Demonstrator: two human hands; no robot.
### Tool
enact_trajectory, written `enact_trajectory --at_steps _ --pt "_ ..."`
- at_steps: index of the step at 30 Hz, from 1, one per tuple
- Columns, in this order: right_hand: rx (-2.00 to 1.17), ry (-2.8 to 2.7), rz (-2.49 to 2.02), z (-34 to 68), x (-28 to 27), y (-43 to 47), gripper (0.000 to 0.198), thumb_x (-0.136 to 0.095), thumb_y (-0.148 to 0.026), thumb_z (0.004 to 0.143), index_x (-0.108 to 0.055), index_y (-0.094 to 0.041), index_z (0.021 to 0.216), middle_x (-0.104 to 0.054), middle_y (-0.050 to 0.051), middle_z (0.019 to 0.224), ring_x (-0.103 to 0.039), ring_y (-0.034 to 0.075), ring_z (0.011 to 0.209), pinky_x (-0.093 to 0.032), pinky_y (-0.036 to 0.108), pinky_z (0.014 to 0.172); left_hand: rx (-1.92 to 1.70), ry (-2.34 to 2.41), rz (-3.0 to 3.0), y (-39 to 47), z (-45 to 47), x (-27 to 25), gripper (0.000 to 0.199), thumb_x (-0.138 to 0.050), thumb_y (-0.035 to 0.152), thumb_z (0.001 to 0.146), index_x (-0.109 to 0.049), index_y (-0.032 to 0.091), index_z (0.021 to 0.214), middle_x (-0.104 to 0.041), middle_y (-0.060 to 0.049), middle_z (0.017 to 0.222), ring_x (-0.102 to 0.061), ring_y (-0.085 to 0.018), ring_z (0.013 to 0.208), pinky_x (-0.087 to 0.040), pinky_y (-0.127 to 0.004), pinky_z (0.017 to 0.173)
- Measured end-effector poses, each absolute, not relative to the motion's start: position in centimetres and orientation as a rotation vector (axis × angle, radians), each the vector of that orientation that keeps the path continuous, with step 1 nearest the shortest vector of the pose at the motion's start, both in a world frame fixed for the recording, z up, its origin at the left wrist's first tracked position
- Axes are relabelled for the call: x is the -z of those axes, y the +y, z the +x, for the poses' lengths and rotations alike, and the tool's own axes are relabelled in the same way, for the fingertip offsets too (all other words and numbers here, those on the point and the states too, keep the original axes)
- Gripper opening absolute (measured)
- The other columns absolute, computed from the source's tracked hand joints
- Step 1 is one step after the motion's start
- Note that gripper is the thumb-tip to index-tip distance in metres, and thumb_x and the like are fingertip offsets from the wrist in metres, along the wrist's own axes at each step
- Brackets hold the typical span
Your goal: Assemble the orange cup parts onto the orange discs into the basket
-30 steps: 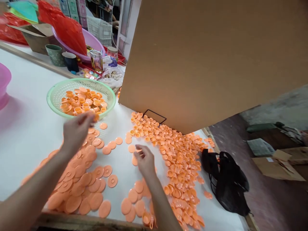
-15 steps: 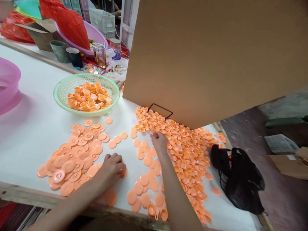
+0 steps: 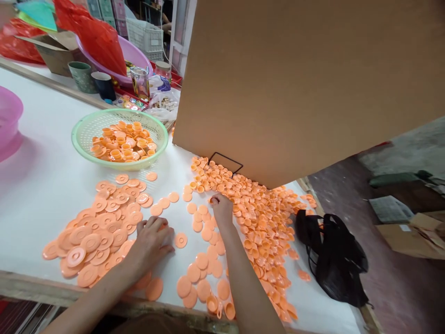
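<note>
My left hand (image 3: 155,239) hovers low over the white table, right of a heap of orange toy saucers (image 3: 91,242). Its thumb is apart from the fingers, and a bit of orange shows by the fingertips. One orange saucer (image 3: 181,240) lies flat just right of that hand. My right hand (image 3: 222,209) is pinched closed at the left edge of a big pile of small orange toy cups (image 3: 266,232). A small orange piece, mostly hidden, shows at its fingertips. Between my hands lie scattered orange discs (image 3: 203,260).
A green strainer basket (image 3: 78,147) holding orange cups and saucers stands behind the saucer heap. The large cardboard box (image 3: 295,83) looms over the cup pile. A black bag (image 3: 333,260) lies at the right edge, and a pink basin (image 3: 9,118) stands far left. Mugs (image 3: 81,76) line the back.
My left hand has drawn back leftward, leaving a saucer flat on the table beside it. My right hand stays pinched near the cup pile. The view has shifted slightly.
</note>
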State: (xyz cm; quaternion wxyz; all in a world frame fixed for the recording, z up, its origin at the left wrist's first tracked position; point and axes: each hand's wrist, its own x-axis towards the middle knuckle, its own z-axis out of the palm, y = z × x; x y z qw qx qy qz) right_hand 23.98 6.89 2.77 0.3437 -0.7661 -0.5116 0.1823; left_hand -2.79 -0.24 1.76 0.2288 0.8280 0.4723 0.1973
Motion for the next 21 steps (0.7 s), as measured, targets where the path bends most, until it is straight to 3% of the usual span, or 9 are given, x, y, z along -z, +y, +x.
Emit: enact_trajectory --at_steps 4,9,18,21 --pt "-0.659 -1.274 -1.987 21.9 -4.2 4.3 0.013 -0.057 -0.031 0.072 -0.062 -0.019 0.07 -0.058 -0.004 0.053 -0.053 0.013 0.046 -0.04 0.023 0.048 -0.571 1.214 2.264 -0.2 -1.7 -2.1 0.023 -0.071 0.017 0.073 -0.068 0.026 0.094 -0.061 -0.006 0.108 -0.049 -0.024 0.104 -0.026 -0.042 0.084" --pt "-1.155 -1.165 -1.958 17.1 -4.4 -1.8 0.005 -0.057 -0.022 0.066 -0.055 -0.02 0.063 -0.048 -0.009 0.041 -0.043 0.01 0.033 -0.032 0.02 0.036 -0.616 1.201 2.22 -0.2 -1.1 -1.9 0.008 -0.07 0.026 0.079 -0.07 0.026 0.086 -0.062 -0.006 0.107 -0.049 -0.024 0.103 -0.027 -0.041 0.082" --pt "-1.139 -1.104 -1.983 13.9 -3.4 -3.4 0.011 -0.053 -0.026 0.072 -0.046 -0.023 0.064 -0.047 -0.008 0.044 -0.044 0.011 0.035 -0.032 0.021 0.036 -0.547 1.21 2.089 0.0 -1.1 -2.7 0.007 -0.067 0.024 0.078 -0.072 0.027 0.082 -0.065 -0.004 0.1 -0.054 -0.023 0.101 -0.028 -0.041 0.088" --pt "-1.074 -1.198 -1.977 14.1 -3.5 -3.5 0.011 -0.051 -0.024 0.073 -0.046 -0.022 0.064 -0.047 -0.008 0.045 -0.045 0.011 0.04 -0.032 0.021 0.04 -0.42 1.226 1.869 0.8 -0.4 -4.0 0.02 -0.056 0.018 0.079 -0.071 0.024 0.089 -0.068 -0.003 0.084 -0.059 -0.018 0.082 -0.035 -0.032 0.076"
